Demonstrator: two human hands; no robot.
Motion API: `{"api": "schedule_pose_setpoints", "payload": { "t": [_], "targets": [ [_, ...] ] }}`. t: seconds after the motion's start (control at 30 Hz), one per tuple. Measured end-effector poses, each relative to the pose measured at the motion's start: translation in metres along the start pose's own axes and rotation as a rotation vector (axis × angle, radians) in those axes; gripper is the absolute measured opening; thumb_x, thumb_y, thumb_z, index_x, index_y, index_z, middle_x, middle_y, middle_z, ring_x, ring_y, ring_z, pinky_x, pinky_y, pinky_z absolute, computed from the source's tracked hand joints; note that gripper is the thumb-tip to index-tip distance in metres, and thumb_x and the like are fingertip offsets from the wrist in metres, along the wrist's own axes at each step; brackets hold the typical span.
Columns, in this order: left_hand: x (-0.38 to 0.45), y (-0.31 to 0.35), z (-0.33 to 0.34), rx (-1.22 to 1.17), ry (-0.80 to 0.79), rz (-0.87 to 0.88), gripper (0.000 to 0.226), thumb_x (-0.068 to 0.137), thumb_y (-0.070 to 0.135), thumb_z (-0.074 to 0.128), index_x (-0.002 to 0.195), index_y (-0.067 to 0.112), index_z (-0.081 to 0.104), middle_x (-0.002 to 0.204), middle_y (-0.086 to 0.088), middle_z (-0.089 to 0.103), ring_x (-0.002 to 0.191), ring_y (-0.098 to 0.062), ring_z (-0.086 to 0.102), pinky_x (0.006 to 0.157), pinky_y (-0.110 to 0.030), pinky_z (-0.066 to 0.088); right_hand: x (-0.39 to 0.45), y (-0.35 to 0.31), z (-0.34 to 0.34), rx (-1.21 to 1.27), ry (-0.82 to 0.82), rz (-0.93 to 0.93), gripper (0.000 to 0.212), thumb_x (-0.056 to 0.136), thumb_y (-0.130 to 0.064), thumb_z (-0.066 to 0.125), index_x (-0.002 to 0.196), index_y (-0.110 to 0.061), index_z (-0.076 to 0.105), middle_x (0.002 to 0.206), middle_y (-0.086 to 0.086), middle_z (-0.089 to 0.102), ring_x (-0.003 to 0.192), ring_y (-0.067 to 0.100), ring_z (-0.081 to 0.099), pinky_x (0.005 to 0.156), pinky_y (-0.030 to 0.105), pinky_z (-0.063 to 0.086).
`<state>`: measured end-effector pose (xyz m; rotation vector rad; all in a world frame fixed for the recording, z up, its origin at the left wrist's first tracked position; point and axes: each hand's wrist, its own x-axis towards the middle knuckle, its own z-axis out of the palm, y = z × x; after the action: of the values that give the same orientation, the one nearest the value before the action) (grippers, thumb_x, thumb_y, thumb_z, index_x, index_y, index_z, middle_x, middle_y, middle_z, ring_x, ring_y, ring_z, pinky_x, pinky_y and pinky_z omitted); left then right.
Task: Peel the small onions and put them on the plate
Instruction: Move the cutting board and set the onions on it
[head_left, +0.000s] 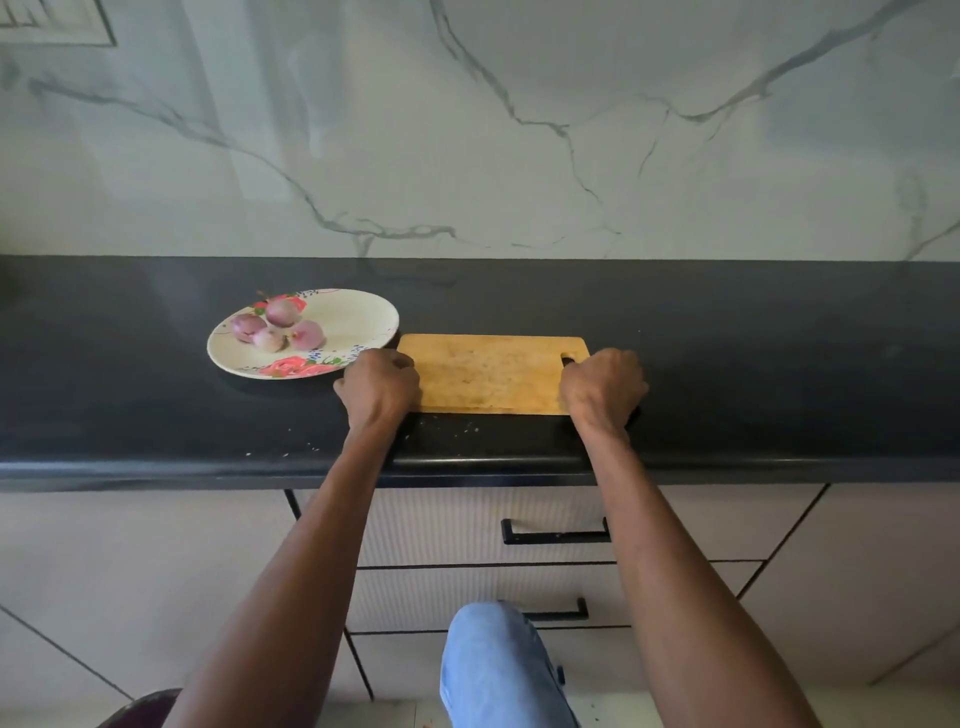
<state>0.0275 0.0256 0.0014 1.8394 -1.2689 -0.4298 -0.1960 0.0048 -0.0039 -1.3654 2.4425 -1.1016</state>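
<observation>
Several small purple onions (278, 327) lie together on a white plate (353, 322) with red flower print, left of centre on the black counter. A bare wooden cutting board (488, 371) lies right beside the plate. My left hand (379, 387) grips the board's left end, fingers curled over its edge. My right hand (602, 387) grips the board's right end, next to the handle slot (569, 357).
The black counter (779, 364) runs the full width, with small crumbs (457, 428) near its front edge. A marble wall rises behind. Below are drawers with black handles (556, 535). My knee in blue jeans (498, 670) is raised in front of them.
</observation>
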Motion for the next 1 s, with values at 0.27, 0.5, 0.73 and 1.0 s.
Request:
{"api": "schedule_pose_setpoints", "payload": {
  "t": [0.27,0.5,0.73,1.0],
  "targets": [
    [0.006,-0.009,0.002,-0.052,0.000,-0.004,0.027,0.089,0.007,0.065,0.115,0.008,0.074,0.111,-0.012,0.073,0.102,-0.028,0.063,0.106,-0.049,0.044,-0.002,-0.002,-0.002,-0.009,-0.004,0.001,0.033,0.094,-0.024,0.069,0.114,0.001,0.067,0.128,0.018,0.059,0.118,0.035,0.057,0.103,0.046,0.044],
    [-0.004,-0.006,-0.009,-0.180,0.083,0.025,0.028,0.090,0.016,0.058,0.111,0.009,0.075,0.102,-0.011,0.075,0.093,-0.030,0.068,0.096,-0.045,0.052,-0.025,-0.013,-0.006,0.051,0.182,-0.137,0.025,0.093,-0.014,0.063,0.116,-0.003,0.065,0.126,0.017,0.056,0.119,0.033,0.051,0.103,0.044,0.038],
    [0.021,-0.042,-0.071,-0.237,0.357,0.086,0.025,0.097,0.013,0.052,0.103,0.008,0.076,0.101,-0.009,0.074,0.092,-0.026,0.065,0.076,-0.027,0.040,-0.059,-0.085,0.030,0.478,-0.154,-0.513,0.019,0.097,-0.005,0.061,0.110,-0.007,0.074,0.110,0.007,0.073,0.099,0.018,0.068,0.079,0.020,0.047],
    [0.089,-0.093,-0.107,0.160,0.246,0.080,0.053,0.089,0.029,0.070,0.139,0.016,0.057,0.131,-0.013,0.063,0.127,-0.036,0.050,0.107,-0.046,0.034,-0.087,-0.191,0.098,0.221,-0.559,-0.790,0.041,0.092,-0.010,0.063,0.132,-0.007,0.063,0.135,0.013,0.062,0.124,0.030,0.057,0.100,0.034,0.045]
  ]
}}
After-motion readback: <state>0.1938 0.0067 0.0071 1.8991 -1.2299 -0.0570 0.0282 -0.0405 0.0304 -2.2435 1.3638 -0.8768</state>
